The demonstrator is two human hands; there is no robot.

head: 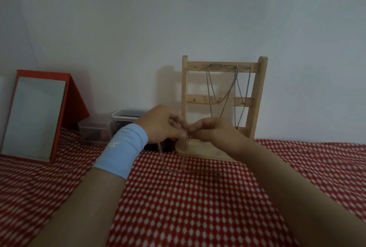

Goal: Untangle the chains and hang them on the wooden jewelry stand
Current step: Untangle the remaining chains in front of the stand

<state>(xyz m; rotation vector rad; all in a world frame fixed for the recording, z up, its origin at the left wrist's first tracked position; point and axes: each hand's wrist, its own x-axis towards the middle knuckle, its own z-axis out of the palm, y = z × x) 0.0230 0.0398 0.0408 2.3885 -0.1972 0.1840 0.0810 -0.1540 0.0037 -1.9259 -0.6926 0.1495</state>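
A wooden jewelry stand (259, 96) rises against the wall, right of centre, with two or three silver chains (223, 92) draped from hooks on its top bar. In front of its base my left hand (158, 123), with a light blue wristband, and my right hand (213, 129) meet fingertip to fingertip, both pinching a thin tangled chain (172, 169). From the fingers that chain hangs in loops down to the cloth. The stand's lower part is partly hidden behind my hands.
A red and white patterned cloth (178, 207) covers the surface. A mirror in a red frame (33, 117) leans at the left. Clear plastic boxes (97, 127) sit by the wall behind my left hand. A dark object (158, 147) lies under my left wrist.
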